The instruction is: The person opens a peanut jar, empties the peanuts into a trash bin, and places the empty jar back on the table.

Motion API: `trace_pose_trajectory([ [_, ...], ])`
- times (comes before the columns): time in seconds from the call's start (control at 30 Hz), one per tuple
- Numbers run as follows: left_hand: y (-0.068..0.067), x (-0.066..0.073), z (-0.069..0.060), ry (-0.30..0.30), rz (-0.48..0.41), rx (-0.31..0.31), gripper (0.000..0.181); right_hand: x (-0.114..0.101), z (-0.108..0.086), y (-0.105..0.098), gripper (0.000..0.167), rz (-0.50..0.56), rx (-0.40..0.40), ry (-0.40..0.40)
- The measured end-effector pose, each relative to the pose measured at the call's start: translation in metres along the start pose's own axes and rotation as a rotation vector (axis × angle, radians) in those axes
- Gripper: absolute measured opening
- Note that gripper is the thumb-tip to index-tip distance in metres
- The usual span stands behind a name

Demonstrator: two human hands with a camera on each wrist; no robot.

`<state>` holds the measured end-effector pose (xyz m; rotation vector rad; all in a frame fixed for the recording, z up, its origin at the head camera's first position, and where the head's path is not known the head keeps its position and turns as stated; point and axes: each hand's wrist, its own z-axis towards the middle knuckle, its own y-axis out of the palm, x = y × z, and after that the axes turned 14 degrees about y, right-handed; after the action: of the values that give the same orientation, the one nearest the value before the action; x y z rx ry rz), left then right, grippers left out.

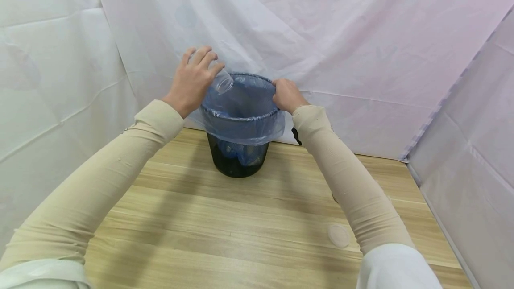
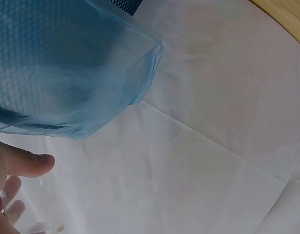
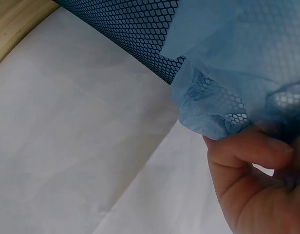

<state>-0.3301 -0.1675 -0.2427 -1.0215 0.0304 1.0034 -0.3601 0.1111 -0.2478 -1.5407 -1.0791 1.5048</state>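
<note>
A black mesh trash bin (image 1: 237, 166) stands upright on the wooden tabletop, lined with a translucent blue bag (image 1: 257, 133) folded over its rim. My left hand (image 1: 192, 79) holds a clear plastic cup (image 1: 224, 84) tilted over the bin's left rim, its mouth facing down to the right. In the left wrist view only the thumb and some fingers of the left hand (image 2: 23, 163) show, beneath the bag (image 2: 67, 73). On the opposite side my right hand (image 1: 288, 95) grips the rim through the bag. The right wrist view shows that thumb (image 3: 252, 151) bent against the blue plastic.
A round translucent disc (image 1: 339, 235) lies on the wooden tabletop (image 1: 225, 235), near the right forearm. White sheeting (image 1: 361, 48) hangs close behind the bin and encloses both sides. A small dark edge shows beside the right sleeve.
</note>
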Motion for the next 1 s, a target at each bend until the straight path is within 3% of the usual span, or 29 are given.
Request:
trace_pose_trajectory([
  [0.27, -0.006, -0.003, 0.003, -0.037, -0.029, 0.054, 0.048, -0.002, 0.003, 0.001, 0.061, -0.015, -0.001, 0.007],
  [0.67, -0.014, -0.005, 0.006, -0.097, -0.079, 0.032, 0.058, -0.003, 0.003, 0.002, 0.06, -0.014, -0.008, 0.008],
  [0.8, -0.012, -0.005, 0.005, -0.084, -0.08, 0.036, 0.061, -0.003, 0.003, 0.001, 0.06, -0.02, -0.003, 0.004],
  [1.0, -0.005, 0.0, -0.001, -0.033, -0.057, 0.016, 0.051, -0.003, 0.003, 0.001, 0.06, -0.018, 0.0, 0.006],
])
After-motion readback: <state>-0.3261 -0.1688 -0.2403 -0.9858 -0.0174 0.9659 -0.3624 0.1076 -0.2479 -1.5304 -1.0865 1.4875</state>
